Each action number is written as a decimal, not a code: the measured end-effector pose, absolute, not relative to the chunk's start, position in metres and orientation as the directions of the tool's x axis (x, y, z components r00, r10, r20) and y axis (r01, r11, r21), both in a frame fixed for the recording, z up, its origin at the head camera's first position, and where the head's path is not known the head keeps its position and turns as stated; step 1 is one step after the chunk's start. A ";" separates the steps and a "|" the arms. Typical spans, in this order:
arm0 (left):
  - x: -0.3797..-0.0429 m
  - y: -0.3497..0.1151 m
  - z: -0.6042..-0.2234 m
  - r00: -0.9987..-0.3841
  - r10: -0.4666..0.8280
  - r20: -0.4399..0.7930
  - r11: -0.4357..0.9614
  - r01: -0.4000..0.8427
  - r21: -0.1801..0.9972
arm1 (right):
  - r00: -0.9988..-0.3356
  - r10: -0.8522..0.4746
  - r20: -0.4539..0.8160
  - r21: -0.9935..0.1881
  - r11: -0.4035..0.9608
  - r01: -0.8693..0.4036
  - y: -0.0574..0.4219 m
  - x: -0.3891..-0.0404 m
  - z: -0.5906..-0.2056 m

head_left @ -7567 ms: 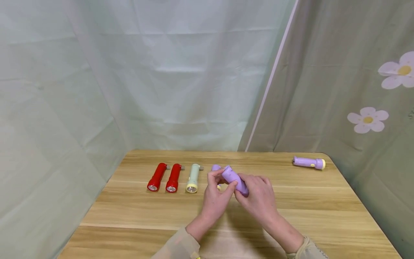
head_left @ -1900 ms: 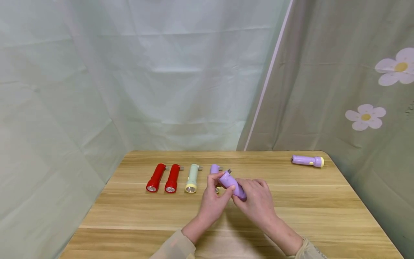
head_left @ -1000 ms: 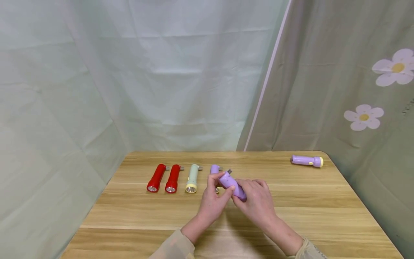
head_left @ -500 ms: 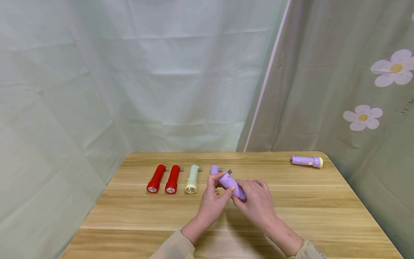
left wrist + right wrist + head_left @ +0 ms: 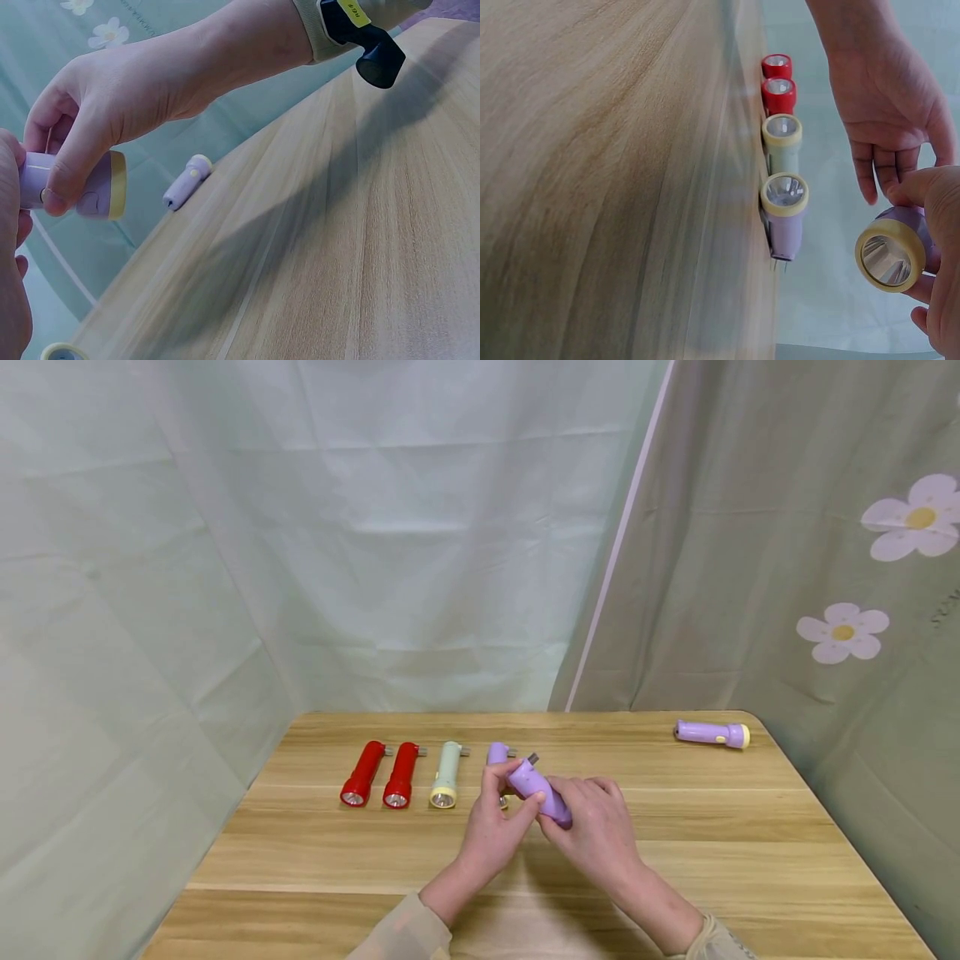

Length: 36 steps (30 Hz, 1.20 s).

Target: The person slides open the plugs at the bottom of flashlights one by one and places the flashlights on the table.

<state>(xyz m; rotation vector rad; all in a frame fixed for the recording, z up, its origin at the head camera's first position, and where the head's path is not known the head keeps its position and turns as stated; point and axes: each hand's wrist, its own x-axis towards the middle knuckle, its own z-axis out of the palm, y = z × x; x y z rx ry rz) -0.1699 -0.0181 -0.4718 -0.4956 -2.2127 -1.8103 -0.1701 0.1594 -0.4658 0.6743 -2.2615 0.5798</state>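
A purple flashlight (image 5: 536, 787) is held above the table between both hands, with a short metal plug (image 5: 533, 758) sticking out of its tail end. My left hand (image 5: 495, 821) pinches the tail between thumb and fingers. My right hand (image 5: 597, 822) grips the body near the head, whose yellow rim (image 5: 891, 256) and reflector show in the right wrist view. Behind my left hand lies another purple flashlight (image 5: 497, 752), partly hidden in the head view. To its left are a pale green flashlight (image 5: 447, 768) and two red flashlights (image 5: 403, 772), (image 5: 365, 772), plugs out.
One more purple flashlight (image 5: 711, 733) with a yellow rim lies alone at the table's far right corner, no plug showing. The wooden table (image 5: 337, 868) ends at a pale curtain (image 5: 420, 568) behind and at both sides.
Since the oldest frame, the metal plug has come out of the held flashlight's tail; it stood out in the later frames too. Over the last second, both hands stay nearly still.
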 end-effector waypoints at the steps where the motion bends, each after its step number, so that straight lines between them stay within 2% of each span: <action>1: -0.170 -0.018 -0.472 -0.914 0.110 0.389 0.175 0.403 0.898 | -0.623 -0.297 0.723 -0.210 0.765 -0.609 0.159 -0.170 -0.466; 24: -0.171 -0.017 -0.472 -0.933 0.119 0.341 0.196 0.358 0.913 | -0.619 -0.295 0.728 -0.207 0.766 -0.609 0.161 -0.169 -0.468; 36: -0.170 -0.017 -0.472 -0.935 0.126 0.333 0.157 0.350 0.923 | -0.631 -0.292 0.719 -0.214 0.770 -0.601 0.161 -0.169 -0.469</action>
